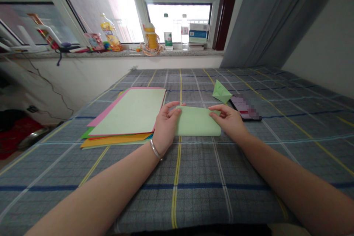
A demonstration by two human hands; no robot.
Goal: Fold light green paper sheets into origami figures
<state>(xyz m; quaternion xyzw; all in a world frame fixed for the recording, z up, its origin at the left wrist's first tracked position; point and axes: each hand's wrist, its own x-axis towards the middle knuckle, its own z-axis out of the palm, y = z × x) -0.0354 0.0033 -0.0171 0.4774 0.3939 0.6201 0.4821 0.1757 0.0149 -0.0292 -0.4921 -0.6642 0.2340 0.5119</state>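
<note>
A light green sheet of paper [197, 122], folded over with a rounded edge toward me, is held between both hands just above the plaid cloth. My left hand [166, 123], a silver bangle on its wrist, pinches the sheet's far left corner with thumb and fingers. At the far right corner, my right hand [228, 118] pinches it the same way. Left of the sheet lies a stack of coloured paper [129, 112], pale green on top with pink, green and orange edges showing. A folded green paper shape [221, 91] sits beyond my right hand.
A phone [246, 107] with a lit, partly blurred screen lies right of my right hand. Grey plaid cloth [199, 169] covers the surface. Along the windowsill stand a yellow cup [151, 38], bottles [167, 38] and boxes [197, 34]. A grey curtain [265, 18] hangs at right.
</note>
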